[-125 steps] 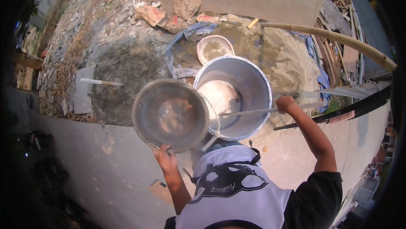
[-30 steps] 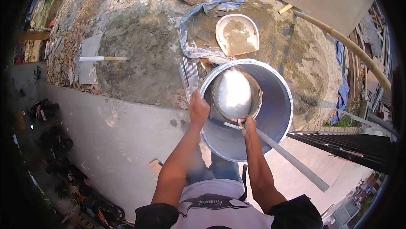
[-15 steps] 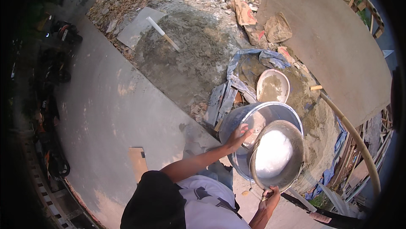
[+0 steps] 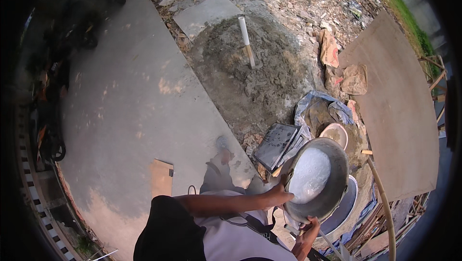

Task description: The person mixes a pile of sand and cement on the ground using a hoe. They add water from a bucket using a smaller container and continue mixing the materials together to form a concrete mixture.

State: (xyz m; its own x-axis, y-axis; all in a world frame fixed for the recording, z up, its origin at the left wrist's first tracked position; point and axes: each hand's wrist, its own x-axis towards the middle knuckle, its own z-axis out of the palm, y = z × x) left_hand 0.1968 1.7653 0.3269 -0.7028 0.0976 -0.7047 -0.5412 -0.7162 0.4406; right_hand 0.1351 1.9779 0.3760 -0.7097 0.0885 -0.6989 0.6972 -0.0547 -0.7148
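A round, grey bucket (image 4: 340, 164) is lifted in front of me, its mouth facing up toward me. Bright, rippled water (image 4: 310, 174) lies inside. My left hand (image 4: 279, 196) grips the bucket's left rim, with the thumb over the edge. At the near edge, my right hand (image 4: 307, 236) is closed on the rim or the handle there; I cannot tell which. Under the bucket and to its right stands a large blue-grey tub (image 4: 355, 192), partly hidden by the bucket. A pale oval basin (image 4: 335, 134) shows just beyond the bucket.
A wet grey mortar heap (image 4: 250, 87) lies ahead, a white-and-tan handle (image 4: 245, 37) sticking out of it. Stacked dark panels (image 4: 274, 145) sit left of the bucket. Paper sacks (image 4: 354, 80) and a large board (image 4: 397, 111) lie beyond. A bamboo pole (image 4: 382, 198) curves at right.
My left hand has come from over the tub onto the bucket's rim. The bucket has moved away from over the tub toward the panels. My view has turned left.
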